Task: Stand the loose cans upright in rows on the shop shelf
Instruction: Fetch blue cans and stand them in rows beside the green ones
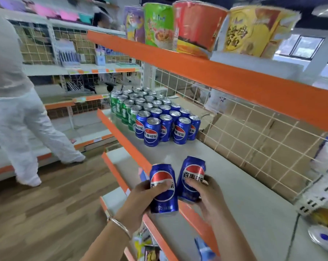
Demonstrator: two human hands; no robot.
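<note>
Stocked: green cans (121, 108) and blue cans (167, 125) stand upright in rows on the shelf (234, 185), at twelve o'clock. In hand: our left hand (146, 196) grips the first loose can (163, 187) and our right hand (206, 196) grips the second loose can (192, 178), both above the front lip at six o'clock, unplaced. We judge the job well along.

floor (46, 213): brown wood-look planks, kinda blurry
near shelf unit (225, 76): pale boards with orange front edges
back panel (253, 132): cream wire grid, brown cardboard right behind it
top board: big noodle tubs (199, 29) in a row, purple, green, red, yellow
far shelving (65, 70): white racks across the aisle, same orange trim
window (306, 48): dark frame, daylight coming in, far right
ceiling (272, 0): dark
aisle: a person in white clothes (18, 117) mid-step
</note>
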